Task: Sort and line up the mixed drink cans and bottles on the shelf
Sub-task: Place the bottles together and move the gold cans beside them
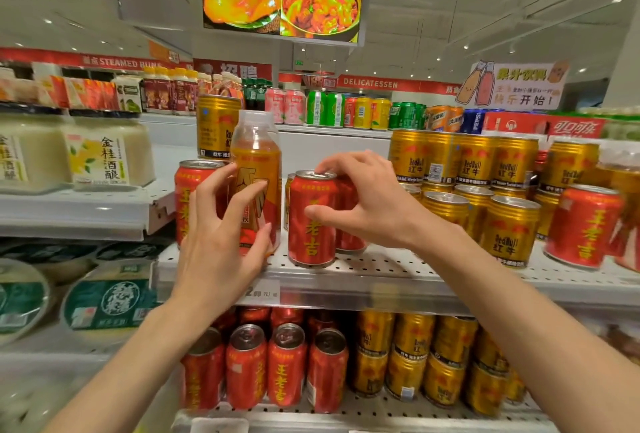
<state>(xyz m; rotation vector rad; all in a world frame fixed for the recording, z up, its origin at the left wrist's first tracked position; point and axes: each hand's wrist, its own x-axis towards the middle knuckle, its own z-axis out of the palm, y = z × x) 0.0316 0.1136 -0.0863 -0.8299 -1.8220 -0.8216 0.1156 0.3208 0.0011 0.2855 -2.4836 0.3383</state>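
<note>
From the head camera, both bare hands reached up to the white perforated shelf (381,268). The left hand (221,238) curled round the lower part of the orange bottle (256,169), thumb on the right side of the label and fingers wrapped over the left; the bottle stood upright near the shelf's front edge. Just left of it, partly behind the hand, stood a red can (188,197). Behind the bottle a gold can (214,126) sat higher up, apparently stacked on others.

The right hand (367,197) gripped the front red can (311,218) from its right side, fingertips on the top rim and thumb pressed against the front of the label. This can stood upright on the shelf just right of the bottle, a narrow gap between them. A second red can (349,221) stood touching it behind, mostly hidden by the hand.

Farther right the gold cans (509,228) stood in a crowded group, some stacked two high. At the far right another lone red can (585,224) stood beside them.

On the lower shelf (381,415), red cans (287,363) filled the left and gold ones the right.
</note>
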